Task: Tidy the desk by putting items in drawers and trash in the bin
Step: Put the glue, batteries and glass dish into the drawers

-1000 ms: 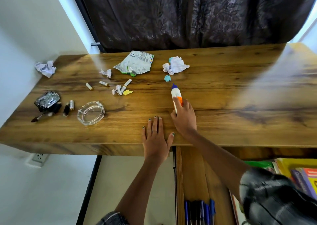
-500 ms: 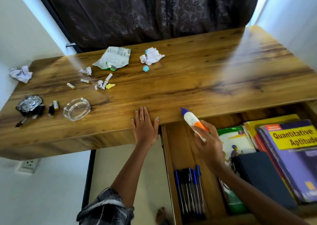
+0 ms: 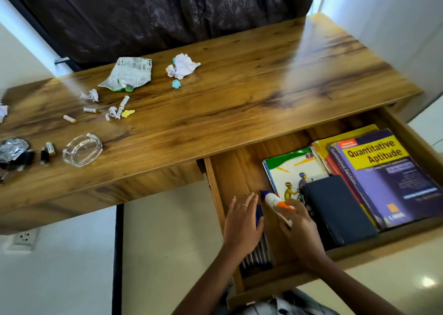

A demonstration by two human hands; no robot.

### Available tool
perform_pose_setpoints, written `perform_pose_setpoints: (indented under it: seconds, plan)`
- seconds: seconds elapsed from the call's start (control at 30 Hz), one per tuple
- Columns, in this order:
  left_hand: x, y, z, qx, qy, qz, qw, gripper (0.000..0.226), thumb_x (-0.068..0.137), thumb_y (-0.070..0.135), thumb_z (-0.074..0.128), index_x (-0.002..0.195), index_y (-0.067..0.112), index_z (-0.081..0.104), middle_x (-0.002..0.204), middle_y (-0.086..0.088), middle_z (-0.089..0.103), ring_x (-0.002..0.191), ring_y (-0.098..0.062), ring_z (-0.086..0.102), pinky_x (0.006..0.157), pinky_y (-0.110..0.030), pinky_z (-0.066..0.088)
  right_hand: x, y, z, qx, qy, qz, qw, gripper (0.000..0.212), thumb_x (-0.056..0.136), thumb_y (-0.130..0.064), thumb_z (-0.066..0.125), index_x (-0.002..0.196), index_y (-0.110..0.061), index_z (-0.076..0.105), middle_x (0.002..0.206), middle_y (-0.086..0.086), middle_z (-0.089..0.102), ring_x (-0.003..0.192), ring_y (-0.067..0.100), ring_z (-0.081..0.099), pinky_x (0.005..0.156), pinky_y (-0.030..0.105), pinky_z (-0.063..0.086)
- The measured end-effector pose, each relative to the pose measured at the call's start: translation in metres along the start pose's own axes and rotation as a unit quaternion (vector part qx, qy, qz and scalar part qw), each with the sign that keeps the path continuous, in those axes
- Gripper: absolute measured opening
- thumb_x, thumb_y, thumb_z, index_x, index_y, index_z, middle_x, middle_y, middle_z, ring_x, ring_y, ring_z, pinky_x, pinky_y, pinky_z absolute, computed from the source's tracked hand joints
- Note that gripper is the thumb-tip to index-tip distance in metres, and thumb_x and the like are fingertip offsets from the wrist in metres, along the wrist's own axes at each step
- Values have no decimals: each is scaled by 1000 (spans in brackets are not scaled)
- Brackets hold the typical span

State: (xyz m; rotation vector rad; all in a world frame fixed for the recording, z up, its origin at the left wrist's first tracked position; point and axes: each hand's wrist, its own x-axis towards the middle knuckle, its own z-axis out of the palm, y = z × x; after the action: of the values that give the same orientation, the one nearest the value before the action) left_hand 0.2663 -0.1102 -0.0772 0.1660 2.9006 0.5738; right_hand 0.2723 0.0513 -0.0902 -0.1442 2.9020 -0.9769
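A white glue bottle (image 3: 272, 200) with a blue cap and orange band is low inside the open wooden drawer (image 3: 217, 192), gripped by my right hand (image 3: 299, 228). My left hand (image 3: 242, 221) lies with straight fingers over a row of blue pens (image 3: 257, 254) at the drawer's left side. On the wooden desk (image 3: 215, 113) lie crumpled white paper (image 3: 182, 66), a torn wrapper (image 3: 130, 74), small paper scraps (image 3: 90, 95), several batteries (image 3: 70, 119) and a marker-like tube (image 3: 121, 106).
A glass ashtray (image 3: 82, 149) and crumpled foil (image 3: 13, 148) sit at the desk's left front. Books, one titled Quantitative Aptitude (image 3: 383, 170), and a dark notebook (image 3: 340, 209) fill the drawer's right side. A wall socket (image 3: 22, 238) is below left.
My right hand picked the glue bottle off the desk and lowered it into the drawer. My left hand left the desk edge and came down onto the pens.
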Motion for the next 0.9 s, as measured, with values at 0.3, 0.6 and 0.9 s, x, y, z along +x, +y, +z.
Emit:
perform_pose_setpoints:
  seconds: [0.3, 0.6, 0.9]
  plan:
    - [-6, -2, 6, 130, -91, 37, 987, 62, 99, 38, 37, 151, 14, 13, 159, -5, 14, 146, -23, 13, 118, -40, 9, -2, -11, 5, -209, -135, -17, 968, 36, 94, -30, 51, 127, -17, 47, 127, 4, 39, 101, 17, 51, 75, 28, 54]
    - [-7, -2, 6, 103, -53, 32, 993, 53, 100, 36, 35, 148, 15, 25, 155, -3, 26, 144, -19, 20, 118, -38, 9, 27, -14, 8, -174, -79, -79, 978, 36, 95, -30, 45, 126, -15, 53, 136, 6, 45, 120, 23, 45, 94, 34, 44]
    - [-9, -1, 6, 60, -8, 22, 998, 47, 99, 32, 36, 143, 17, 39, 147, -1, 42, 138, -16, 34, 116, -34, 17, 72, -11, 22, -293, -172, -122, 932, 40, 96, -25, 44, 133, -10, 41, 143, 12, 35, 132, 28, 32, 107, 38, 30]
